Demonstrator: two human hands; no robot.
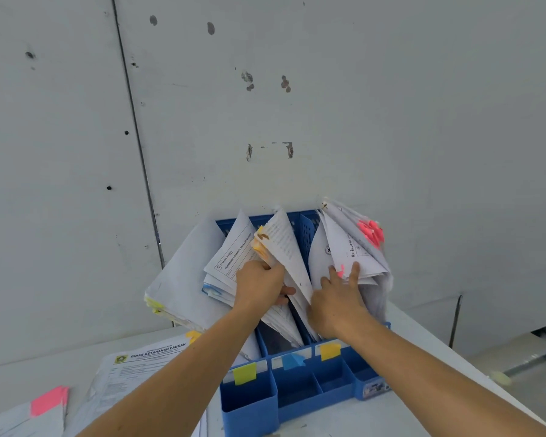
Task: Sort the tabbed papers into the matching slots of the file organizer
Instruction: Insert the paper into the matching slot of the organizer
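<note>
A blue file organizer (300,395) stands on the white table against the wall, its slots marked by a green label (245,373), a blue label (293,361) and a yellow label (330,351). Bundles of tabbed papers lean out of the slots. My left hand (259,287) grips the orange-tabbed bundle (281,244) in a middle slot. My right hand (338,304) presses with spread fingers against the pink-tabbed bundle (350,247) in the rightmost slot. A yellow-tabbed bundle (180,285) leans out at the left.
On the table at the left lies a printed sheet (130,376) with a yellow tab, and a pink-tabbed stack (29,414) sits at the bottom left corner. The table's right edge (473,376) drops off beside the organizer. A grey wall (265,105) rises directly behind.
</note>
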